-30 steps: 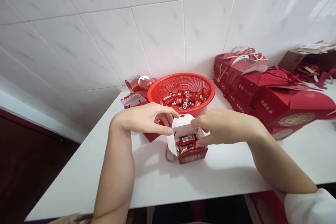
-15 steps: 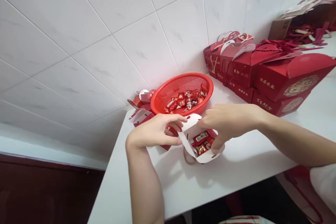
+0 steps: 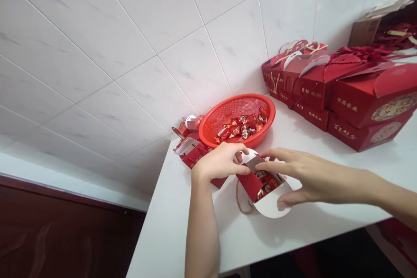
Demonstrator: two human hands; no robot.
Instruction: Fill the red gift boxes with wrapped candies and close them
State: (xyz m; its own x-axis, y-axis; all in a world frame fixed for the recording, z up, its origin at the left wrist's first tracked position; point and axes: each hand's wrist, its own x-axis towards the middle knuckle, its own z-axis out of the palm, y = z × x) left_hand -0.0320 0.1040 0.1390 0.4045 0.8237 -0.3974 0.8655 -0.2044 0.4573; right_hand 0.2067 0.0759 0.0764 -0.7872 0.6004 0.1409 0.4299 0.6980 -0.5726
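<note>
A small red candy box [image 3: 252, 186] with white insides stands on the table between my hands, its top flaps up. Red-wrapped candies [image 3: 269, 180] lie inside it. My left hand [image 3: 221, 160] grips the far left side of the box, its fingers bent and its thumb at the red side flap, which leans inward. My right hand [image 3: 299, 173] is spread over the right side, fingers near the far flap and thumb at the white near flap. A twisted cord handle [image 3: 243, 204] hangs at the box's left.
A red plastic basket [image 3: 211, 124] of wrapped candies stands behind the box. More open red boxes [image 3: 192, 154] are at the left against the tiled wall. Stacked red gift boxes [image 3: 355, 100] and a cardboard carton [image 3: 365, 30] stand at the right. The white table [image 3: 169, 226] ends at left and front.
The box's left flap has tipped inward, showing its red outside. My right hand has opened wider and drawn back from the box's inside. The view has shifted slightly left.
</note>
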